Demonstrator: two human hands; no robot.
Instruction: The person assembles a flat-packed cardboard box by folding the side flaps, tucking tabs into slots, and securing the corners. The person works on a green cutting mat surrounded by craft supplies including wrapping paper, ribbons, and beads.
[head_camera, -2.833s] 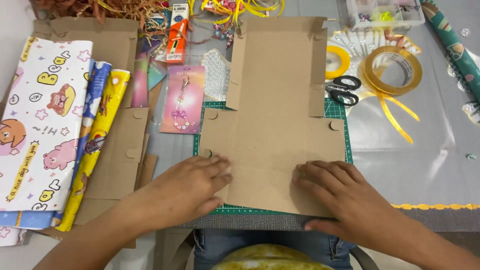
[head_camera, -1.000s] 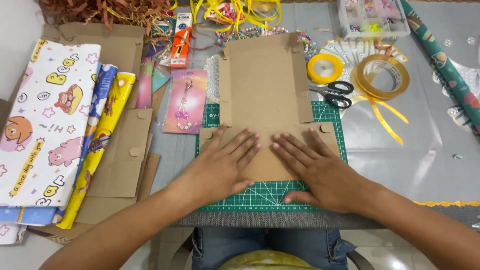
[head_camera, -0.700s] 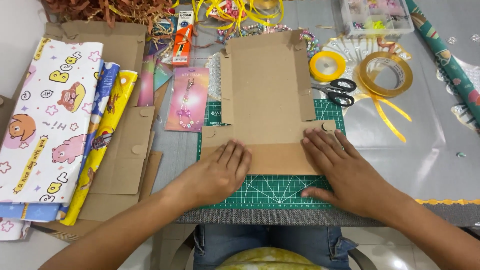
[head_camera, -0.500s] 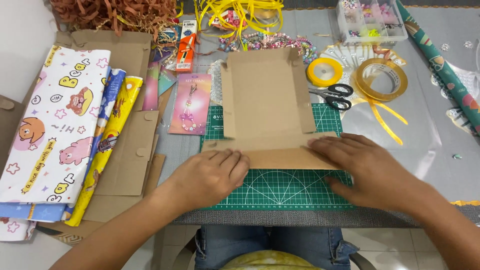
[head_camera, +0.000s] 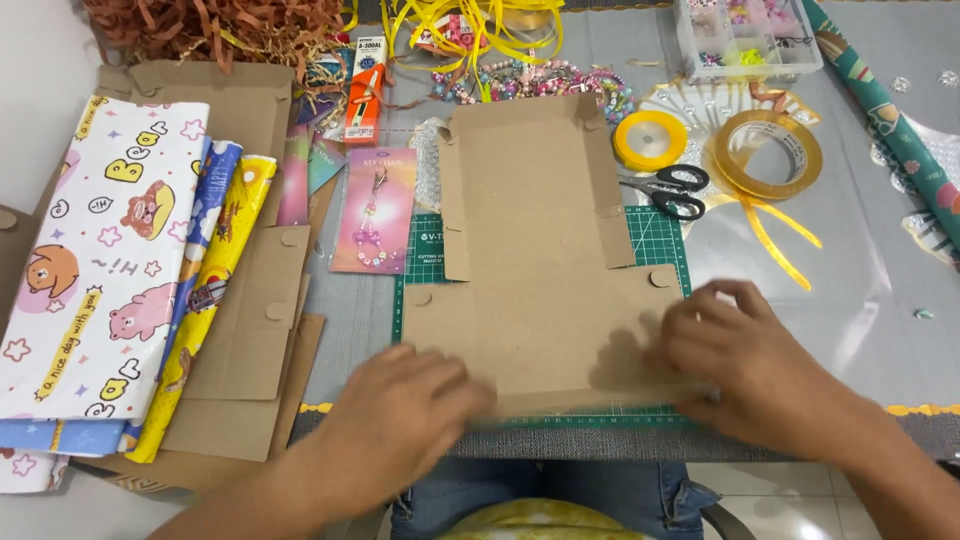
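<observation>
A flat brown cardboard box blank (head_camera: 540, 250) lies on a green cutting mat (head_camera: 667, 238) in front of me. Its near panel lies spread toward the table edge, slightly lifted, with a shadow under it on the right. My left hand (head_camera: 400, 425), blurred with motion, grips the panel's near left corner. My right hand (head_camera: 745, 365) holds the near right corner, fingers curled over the edge.
Rolls of patterned wrapping paper (head_camera: 110, 260) and spare cardboard pieces (head_camera: 250, 330) lie at the left. Behind the blank are a pink keychain card (head_camera: 375, 210), black scissors (head_camera: 672, 190), a yellow ribbon spool (head_camera: 650, 140), a tape roll (head_camera: 765, 152), a bead box (head_camera: 745, 35) and brown paper shreds (head_camera: 220, 30).
The near panel, folded up and pressed under both hands, has come back down flat toward me. Both hands moved from the fold line to the near corners.
</observation>
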